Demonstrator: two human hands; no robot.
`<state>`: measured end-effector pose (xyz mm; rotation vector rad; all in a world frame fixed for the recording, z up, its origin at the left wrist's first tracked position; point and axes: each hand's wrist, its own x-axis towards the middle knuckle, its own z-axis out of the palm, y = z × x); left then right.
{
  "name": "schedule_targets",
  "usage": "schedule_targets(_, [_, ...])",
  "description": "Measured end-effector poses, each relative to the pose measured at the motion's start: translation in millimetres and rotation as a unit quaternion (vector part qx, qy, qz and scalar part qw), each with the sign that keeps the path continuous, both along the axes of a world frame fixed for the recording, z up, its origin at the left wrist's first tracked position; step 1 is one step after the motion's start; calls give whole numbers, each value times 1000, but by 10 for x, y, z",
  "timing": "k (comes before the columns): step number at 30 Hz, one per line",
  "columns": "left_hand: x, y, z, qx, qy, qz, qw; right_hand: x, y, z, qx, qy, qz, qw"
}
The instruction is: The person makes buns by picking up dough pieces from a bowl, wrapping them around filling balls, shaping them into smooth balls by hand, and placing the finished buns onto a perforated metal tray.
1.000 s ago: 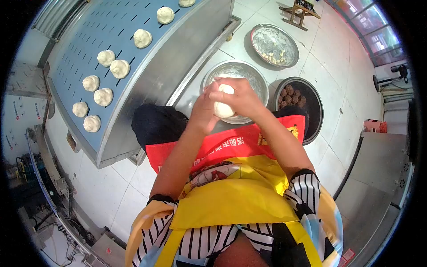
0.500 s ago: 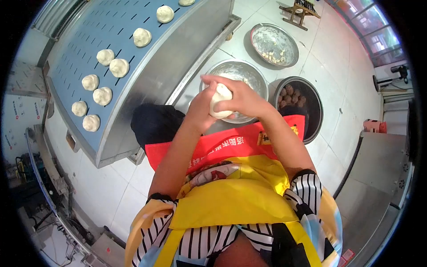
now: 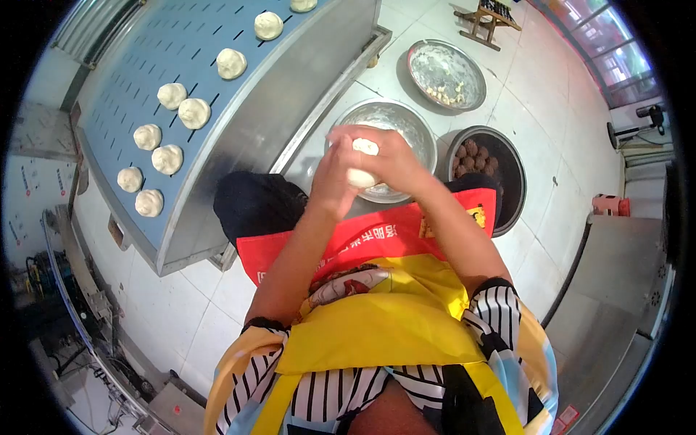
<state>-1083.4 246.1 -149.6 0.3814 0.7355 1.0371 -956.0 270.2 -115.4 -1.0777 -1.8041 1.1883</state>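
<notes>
A pale ball of dough (image 3: 362,178) is wrapped between my two hands, above a steel bowl (image 3: 423,138) dusted with flour. My left hand (image 3: 333,172) closes round its left side. From the right, my right hand (image 3: 391,158) curls over it, fingers crossing toward the left hand. Much of the dough is hidden; it shows above and below my right thumb. To the left, several round dough balls, one of them a dough ball (image 3: 194,114) near the middle, sit on a blue slotted surface (image 3: 145,80).
A second floured pan (image 3: 446,72) holding small dough scraps stands farther off on the tiled floor. Beside my right knee is a dark tub (image 3: 513,188) with several brown balls (image 3: 475,156). A small wooden stool (image 3: 487,23) is at the back, and a metal cabinet (image 3: 609,268) stands at right.
My right hand has closed further over the dough, its thumb now lying across the middle. Less of the dough shows. The dough balls on the blue surface have not moved.
</notes>
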Motion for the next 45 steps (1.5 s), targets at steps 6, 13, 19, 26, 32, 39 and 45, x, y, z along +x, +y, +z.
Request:
schedule_targets(6, [12, -19, 50, -14, 27, 9, 999, 22, 41, -86, -21, -39, -4, 999])
schedule_targets(13, [-97, -47, 56, -4, 27, -20, 999, 10, 8, -8, -101, 33, 15, 994])
schedule_targets(19, [-110, -18, -157, 5, -7, -2, 1000, 1, 44, 2, -34, 11, 49, 998])
schedule_targets(26, [67, -31, -28, 9, 20, 84, 996, -57, 40, -96, -44, 44, 6, 998])
schedule_targets(32, [-26, -14, 95, -11, 59, 1, 998, -6, 20, -60, -95, -8, 1, 995])
schedule_targets(39, [-87, 137, -192, 62, 176, 82, 979, 0, 90, -146, 266, -113, -92, 953])
schedule_targets(45, [-41, 115, -341, 170, 290, 152, 930, 0, -42, -101, 282, -288, -120, 907])
